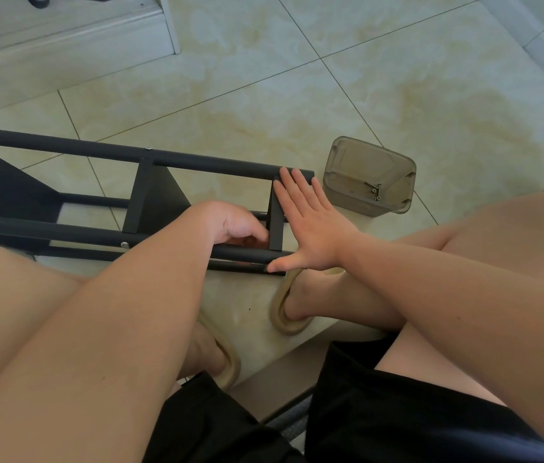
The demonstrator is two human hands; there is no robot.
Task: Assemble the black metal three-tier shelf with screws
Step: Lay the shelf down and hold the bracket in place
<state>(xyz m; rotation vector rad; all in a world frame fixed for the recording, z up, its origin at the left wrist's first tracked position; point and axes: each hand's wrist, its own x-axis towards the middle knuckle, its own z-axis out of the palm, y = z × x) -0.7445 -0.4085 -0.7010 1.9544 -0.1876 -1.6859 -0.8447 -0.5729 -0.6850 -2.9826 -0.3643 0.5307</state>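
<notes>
Head view: the black metal shelf [96,152] lies on its side on the tiled floor [297,95], running from 9 o'clock to the middle of the scene, in front of a seated person's bare knees. The right hand [310,228] is spread flat over the shelf's end, fingers straight and released, their tips on the far tube and the thumb on the near tube. The left hand [230,222] reaches into the frame beside the end crossbar [275,225], fingers curled out of sight; whether they grasp anything cannot be told. A translucent plastic box [364,162] holding a few screws [376,192] stands at 2 o'clock of the right hand, just beside the shelf's end. A beige slipper [280,315] sits at 6 o'clock of that hand
</notes>
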